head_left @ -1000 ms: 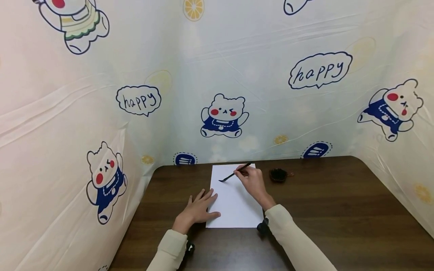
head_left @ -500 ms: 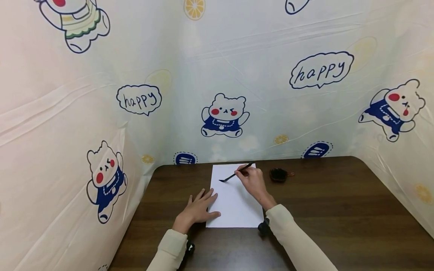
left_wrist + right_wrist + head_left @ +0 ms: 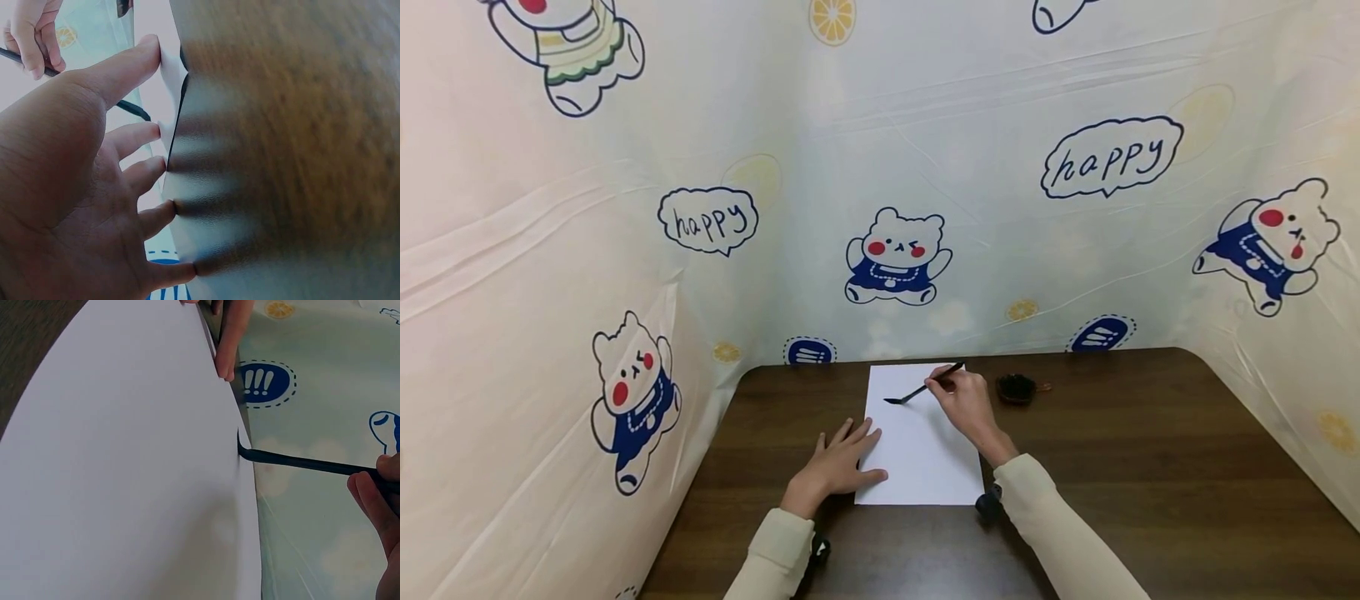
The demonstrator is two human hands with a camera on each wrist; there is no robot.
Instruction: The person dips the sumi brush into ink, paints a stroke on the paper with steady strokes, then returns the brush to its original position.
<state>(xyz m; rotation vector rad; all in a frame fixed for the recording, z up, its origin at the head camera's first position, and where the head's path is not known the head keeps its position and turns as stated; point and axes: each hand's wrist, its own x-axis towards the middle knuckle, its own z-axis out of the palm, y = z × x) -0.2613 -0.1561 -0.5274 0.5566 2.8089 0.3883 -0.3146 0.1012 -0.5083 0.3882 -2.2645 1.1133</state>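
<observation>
My right hand [image 3: 967,406] pinches a slim black ink brush [image 3: 934,380] between thumb and fingers, over the upper part of a white sheet of paper [image 3: 917,467]. The brush slants down to the left, and its bristles meet the sheet near the upper left. In the right wrist view the brush's dark tip [image 3: 242,449] bends against the paper; a short dark line shows there in the head view. My left hand [image 3: 837,464] lies spread at the sheet's left edge, its thumb and fingertips resting on the paper. The left wrist view shows its fingers [image 3: 144,175] apart.
A small dark dish [image 3: 1017,388] with black contents and a short reddish-brown handle stands right of the paper. Everything rests on a dark wooden table [image 3: 1150,467]. A pale printed curtain [image 3: 985,267] surrounds its back and sides.
My right hand has shifted slightly to the right with the brush, and the dark line at the tip looks a little longer. The left hand has stayed in place.
</observation>
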